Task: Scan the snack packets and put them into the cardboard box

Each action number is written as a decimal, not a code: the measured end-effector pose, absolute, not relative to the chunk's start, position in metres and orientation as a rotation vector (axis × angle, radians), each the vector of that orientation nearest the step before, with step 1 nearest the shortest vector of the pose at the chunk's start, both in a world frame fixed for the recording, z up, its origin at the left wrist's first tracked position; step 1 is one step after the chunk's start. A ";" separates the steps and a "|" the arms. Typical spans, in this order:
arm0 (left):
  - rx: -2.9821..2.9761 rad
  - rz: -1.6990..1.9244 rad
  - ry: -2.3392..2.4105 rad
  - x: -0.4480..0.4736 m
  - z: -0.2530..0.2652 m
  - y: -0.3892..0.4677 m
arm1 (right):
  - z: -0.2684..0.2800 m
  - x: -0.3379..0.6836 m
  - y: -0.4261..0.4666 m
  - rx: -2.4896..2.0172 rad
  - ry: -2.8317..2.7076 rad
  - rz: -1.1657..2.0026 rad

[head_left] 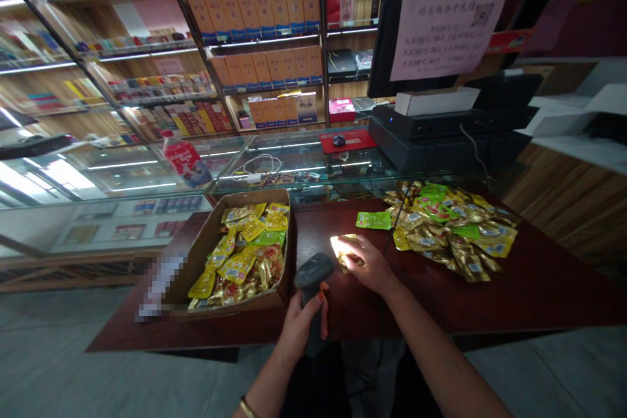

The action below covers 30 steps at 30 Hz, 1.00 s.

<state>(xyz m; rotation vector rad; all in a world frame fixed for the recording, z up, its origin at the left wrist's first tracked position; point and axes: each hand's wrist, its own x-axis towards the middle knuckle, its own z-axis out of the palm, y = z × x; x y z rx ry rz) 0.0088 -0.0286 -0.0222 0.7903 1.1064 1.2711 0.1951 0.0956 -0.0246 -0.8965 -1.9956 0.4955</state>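
My left hand [300,321] is wrapped round the handle of a dark barcode scanner [314,270], whose head points away from me over the table. In front of it, my right hand [368,265] grips a gold snack packet [345,249], brightly lit at its left end. Its fingers cover part of that packet. To the left stands an open cardboard box [289,241] holding yellow, green and gold snack packets [238,264]. On the right lies a loose heap of similar packets [453,225]. A single green packet [373,220] rests at the heap's left edge.
The dark red wooden table [548,294] carries all this. Behind it is a glass counter [294,142] with a mouse [339,140] on a red mat and a white cable. A monitor [385,46] with a pink notice stands back right. A red-labelled jug [185,160] stands back left.
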 end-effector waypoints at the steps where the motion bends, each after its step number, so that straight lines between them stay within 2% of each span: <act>1: 0.790 1.267 1.113 0.009 -0.021 -0.029 | -0.025 0.195 0.096 -0.906 -1.984 0.467; 14: 0.989 1.185 1.361 0.029 0.027 -0.034 | -0.042 0.202 0.105 -0.935 -1.987 0.197; 30: 1.035 1.168 1.382 0.036 0.035 -0.024 | -0.034 0.200 0.105 -0.893 -1.923 0.348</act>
